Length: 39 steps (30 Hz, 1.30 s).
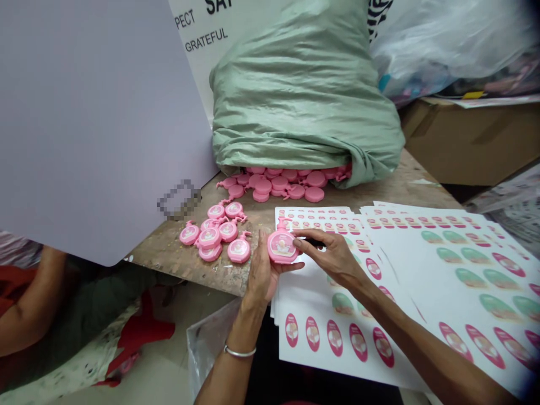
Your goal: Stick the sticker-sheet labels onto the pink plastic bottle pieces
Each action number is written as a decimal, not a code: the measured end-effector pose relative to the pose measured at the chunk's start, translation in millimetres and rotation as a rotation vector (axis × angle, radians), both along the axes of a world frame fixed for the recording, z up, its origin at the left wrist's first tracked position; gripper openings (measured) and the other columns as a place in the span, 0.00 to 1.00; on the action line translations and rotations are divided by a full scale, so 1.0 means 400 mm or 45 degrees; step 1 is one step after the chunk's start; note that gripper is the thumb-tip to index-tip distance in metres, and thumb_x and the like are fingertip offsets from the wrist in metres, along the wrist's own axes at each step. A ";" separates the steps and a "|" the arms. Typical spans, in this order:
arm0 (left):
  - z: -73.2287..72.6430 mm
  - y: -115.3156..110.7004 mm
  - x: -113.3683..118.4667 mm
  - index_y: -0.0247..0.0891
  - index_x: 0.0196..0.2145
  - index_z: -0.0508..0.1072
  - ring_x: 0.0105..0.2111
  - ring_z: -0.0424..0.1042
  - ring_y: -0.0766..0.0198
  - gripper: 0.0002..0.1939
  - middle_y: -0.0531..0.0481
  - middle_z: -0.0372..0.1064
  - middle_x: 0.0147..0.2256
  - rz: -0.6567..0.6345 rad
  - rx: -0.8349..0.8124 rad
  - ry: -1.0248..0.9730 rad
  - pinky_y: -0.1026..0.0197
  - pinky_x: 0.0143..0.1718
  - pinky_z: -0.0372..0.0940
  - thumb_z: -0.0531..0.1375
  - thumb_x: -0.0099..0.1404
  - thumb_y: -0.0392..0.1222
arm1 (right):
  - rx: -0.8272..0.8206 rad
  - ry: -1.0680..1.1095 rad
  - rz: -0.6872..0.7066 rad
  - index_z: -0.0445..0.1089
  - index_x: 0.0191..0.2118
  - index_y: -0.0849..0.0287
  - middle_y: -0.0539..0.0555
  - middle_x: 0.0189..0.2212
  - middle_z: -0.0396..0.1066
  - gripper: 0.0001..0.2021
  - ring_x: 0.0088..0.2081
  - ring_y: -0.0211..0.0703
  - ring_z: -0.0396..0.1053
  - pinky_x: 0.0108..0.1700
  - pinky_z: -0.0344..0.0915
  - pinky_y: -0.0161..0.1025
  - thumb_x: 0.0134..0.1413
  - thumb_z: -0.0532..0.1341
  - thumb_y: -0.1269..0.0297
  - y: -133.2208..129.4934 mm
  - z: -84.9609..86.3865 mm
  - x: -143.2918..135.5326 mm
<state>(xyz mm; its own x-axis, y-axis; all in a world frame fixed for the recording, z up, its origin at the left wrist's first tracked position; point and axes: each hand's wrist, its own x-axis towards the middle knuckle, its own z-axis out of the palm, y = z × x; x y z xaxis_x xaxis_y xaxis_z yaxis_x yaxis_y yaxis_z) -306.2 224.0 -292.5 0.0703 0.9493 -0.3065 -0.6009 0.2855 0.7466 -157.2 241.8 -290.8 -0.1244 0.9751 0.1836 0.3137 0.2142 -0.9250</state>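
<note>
In the middle of the frame, a pink pump-bottle-shaped piece [282, 248] stands upright in the left hand [266, 269], which is partly closed around it—thumb along its left side, fingers below and behind. A round printed label covers its face. The right hand [327, 252] has its thumb and forefinger drawn close together at the piece's right edge; whether they pinch anything, I cannot tell. A silver bangle [239, 352] circles the left wrist.

Just left of centre on the wooden counter [162, 253] lies a small heap of labelled pink pieces [210, 237]. Above centre, plain pink pieces [279, 183] spill from the mouth of a green sack [304, 90]. Sheets of printed stickers [405, 275] spread across the lower right, partly under the right arm. A cardboard box [476, 140] sits at upper right—and another person's arm [36, 304] shows at lower left.
</note>
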 end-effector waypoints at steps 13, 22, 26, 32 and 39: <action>0.002 -0.001 -0.004 0.31 0.43 0.74 0.42 0.75 0.52 0.25 0.40 0.76 0.39 -0.008 -0.006 0.011 0.49 0.40 0.73 0.53 0.66 0.57 | 0.031 -0.067 0.020 0.77 0.39 0.56 0.52 0.34 0.77 0.14 0.33 0.42 0.73 0.36 0.69 0.37 0.52 0.63 0.53 0.003 0.015 0.002; 0.013 -0.004 -0.002 0.29 0.41 0.75 0.42 0.75 0.51 0.27 0.38 0.76 0.37 -0.018 0.022 0.009 0.50 0.39 0.73 0.52 0.66 0.58 | 0.009 -0.053 0.039 0.77 0.39 0.55 0.51 0.35 0.78 0.13 0.33 0.41 0.73 0.36 0.69 0.36 0.52 0.63 0.53 -0.003 0.030 0.004; 0.016 -0.002 -0.002 0.29 0.40 0.75 0.41 0.75 0.52 0.26 0.38 0.76 0.38 0.000 0.027 0.012 0.51 0.39 0.73 0.52 0.66 0.58 | 0.032 -0.066 0.024 0.77 0.39 0.56 0.52 0.36 0.77 0.14 0.34 0.42 0.73 0.35 0.69 0.36 0.52 0.63 0.53 -0.005 0.032 0.001; 0.015 -0.002 -0.003 0.29 0.41 0.75 0.42 0.75 0.51 0.27 0.38 0.76 0.38 -0.007 0.032 0.009 0.51 0.39 0.73 0.52 0.66 0.58 | 0.048 -0.061 0.021 0.77 0.40 0.56 0.51 0.36 0.77 0.13 0.34 0.40 0.73 0.36 0.68 0.36 0.52 0.63 0.54 -0.004 0.027 0.000; 0.022 -0.003 -0.002 0.28 0.40 0.75 0.42 0.75 0.51 0.27 0.37 0.76 0.38 0.003 0.011 0.014 0.50 0.39 0.73 0.51 0.66 0.58 | 0.045 -0.043 0.008 0.77 0.39 0.56 0.52 0.36 0.77 0.13 0.34 0.41 0.73 0.36 0.68 0.36 0.52 0.63 0.54 -0.004 0.029 -0.003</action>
